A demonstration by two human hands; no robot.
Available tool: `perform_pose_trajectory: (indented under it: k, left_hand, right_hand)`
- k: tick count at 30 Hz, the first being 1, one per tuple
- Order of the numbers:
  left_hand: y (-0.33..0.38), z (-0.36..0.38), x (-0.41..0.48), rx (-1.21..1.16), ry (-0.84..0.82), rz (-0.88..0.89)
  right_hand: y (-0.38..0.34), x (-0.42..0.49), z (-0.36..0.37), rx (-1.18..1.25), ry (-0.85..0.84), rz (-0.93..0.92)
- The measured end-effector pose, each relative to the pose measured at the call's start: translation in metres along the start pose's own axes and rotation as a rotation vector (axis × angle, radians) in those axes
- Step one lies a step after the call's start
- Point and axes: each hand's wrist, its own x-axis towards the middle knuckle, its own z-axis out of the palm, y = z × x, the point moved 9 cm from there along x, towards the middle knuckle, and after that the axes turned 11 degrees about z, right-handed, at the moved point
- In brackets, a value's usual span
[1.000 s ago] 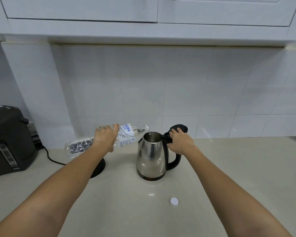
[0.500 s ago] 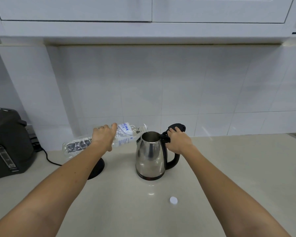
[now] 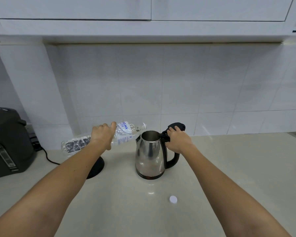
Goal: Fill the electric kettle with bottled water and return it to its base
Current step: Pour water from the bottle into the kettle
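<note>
While left hand (image 3: 102,135) tilts 1 bottle (image 3: 99,139), 1 kettle (image 3: 149,156), 1 cap (image 3: 173,199).

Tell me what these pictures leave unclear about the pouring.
All in the head view:
- Water level inside the kettle: the steel wall hides it.
- Any water stream at the water bottle mouth: too thin to make out.
- Kettle base: mostly covered by the left forearm.
- Bottle label: partly covered by the left hand.
- Kettle handle top: wrapped by the right hand.
- Black appliance: cut off by the left edge.
</note>
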Motion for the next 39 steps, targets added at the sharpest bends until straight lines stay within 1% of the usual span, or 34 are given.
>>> perform_pose_trajectory:
  k: [39]
  left_hand:
    - [-0.003, -0.013, 0.001, 0.001, 0.003, -0.002]
  right_hand:
    - [0.000, -0.003, -0.001, 0.015, 0.014, -0.003]
